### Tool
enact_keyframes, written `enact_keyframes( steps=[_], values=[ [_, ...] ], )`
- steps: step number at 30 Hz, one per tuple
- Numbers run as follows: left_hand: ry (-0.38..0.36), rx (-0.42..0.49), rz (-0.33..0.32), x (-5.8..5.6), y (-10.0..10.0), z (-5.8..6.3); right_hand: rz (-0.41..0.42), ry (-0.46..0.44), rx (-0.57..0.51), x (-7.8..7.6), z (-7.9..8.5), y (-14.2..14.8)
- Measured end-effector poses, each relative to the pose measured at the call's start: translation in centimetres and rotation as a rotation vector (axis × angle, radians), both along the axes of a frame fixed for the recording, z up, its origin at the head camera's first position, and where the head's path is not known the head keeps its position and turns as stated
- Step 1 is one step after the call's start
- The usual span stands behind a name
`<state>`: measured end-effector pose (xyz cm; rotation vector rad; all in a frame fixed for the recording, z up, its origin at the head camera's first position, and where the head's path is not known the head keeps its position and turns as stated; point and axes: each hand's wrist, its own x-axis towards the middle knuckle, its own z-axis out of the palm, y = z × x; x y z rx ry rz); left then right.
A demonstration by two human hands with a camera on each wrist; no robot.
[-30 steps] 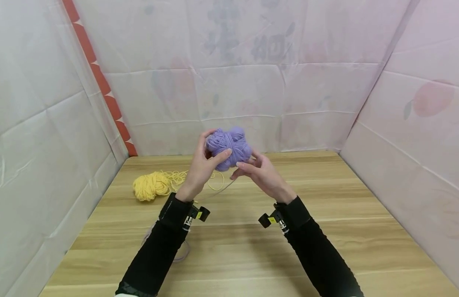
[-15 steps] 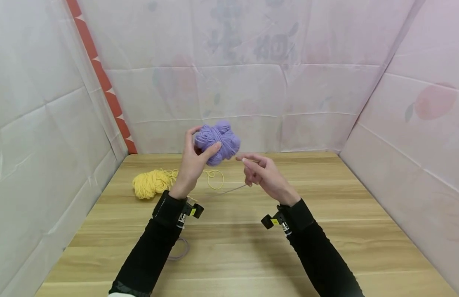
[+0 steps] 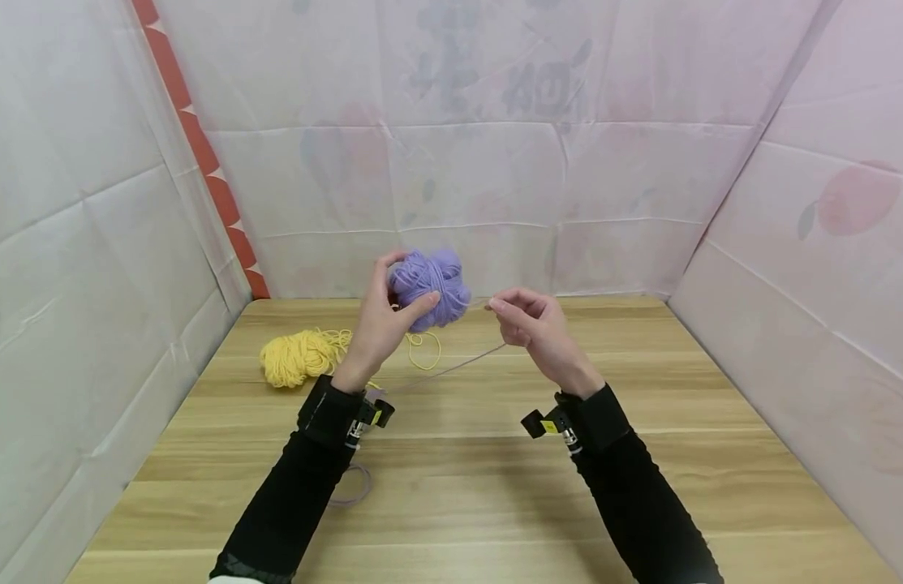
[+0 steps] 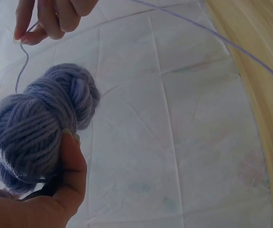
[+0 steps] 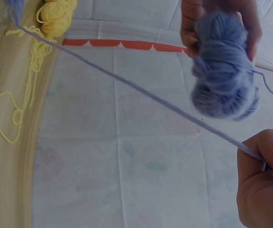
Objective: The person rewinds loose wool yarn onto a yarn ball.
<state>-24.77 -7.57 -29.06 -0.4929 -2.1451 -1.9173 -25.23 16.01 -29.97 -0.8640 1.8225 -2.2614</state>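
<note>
1. Pale, creased sheeting (image 3: 480,178) with faint printed fruit hangs around a wood-grained surface (image 3: 641,454) on the back and both sides.
2. Red scalloped trim (image 3: 203,154) slants down the back-left corner to the edge of the surface.
3. Purple yarn ball (image 3: 431,288): held up off the surface, in front of the back sheeting; strands wrapped round its middle pinch it into lobes.
4. Left hand (image 3: 378,328): its grip is closed round the purple yarn ball, thumb across the near side, other fingers behind.
5. Right hand (image 3: 539,332): just beside the ball, apart from it; its grip is a pinch, thumb and forefinger together on a short strand (image 4: 27,56) that leads to the ball.
6. From the same hand's curled fingers a long purple strand (image 5: 141,90) stretches straight, down and across toward the left wrist.
7. Yellow yarn (image 3: 298,358) lies on the surface beyond the left forearm, a loose loop (image 3: 424,357) trailing to its right.
8. Nearer the front, a purple loop (image 3: 359,491) rests on the surface beside the left sleeve (image 3: 298,495).
9. Small black cameras (image 3: 381,413) sit on both wrists.
</note>
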Motion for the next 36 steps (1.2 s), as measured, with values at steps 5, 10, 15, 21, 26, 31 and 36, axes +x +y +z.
enact_keyframes(
  steps=[5, 10, 15, 21, 26, 31, 36],
  values=[
    [0.017, -0.073, 0.013, 0.0, 0.0, -0.3, 0.014, 0.036, -0.042, -0.2, 1.3, 0.5],
    [0.0, -0.139, -0.003, 0.1, -0.1, -0.2, -0.014, 0.082, -0.013, -0.4, 2.3, 0.8],
    [0.022, -0.219, -0.092, 0.5, 0.0, -0.3, -0.093, 0.13, 0.055, -0.8, 3.1, 0.5],
    [0.07, -0.297, -0.176, 0.7, 0.2, -0.4, -0.122, 0.149, 0.117, -1.6, 3.3, 0.3],
    [0.007, -0.269, -0.298, 1.0, -0.1, -0.5, -0.152, 0.139, 0.156, -2.2, 3.0, -0.2],
    [0.0, -0.213, -0.428, 1.3, -0.3, -0.6, -0.138, 0.099, 0.182, -2.3, 2.4, -0.7],
    [0.024, -0.17, -0.474, 1.4, -0.3, -0.8, -0.117, 0.065, 0.156, -2.3, 1.9, -0.8]
  ],
)
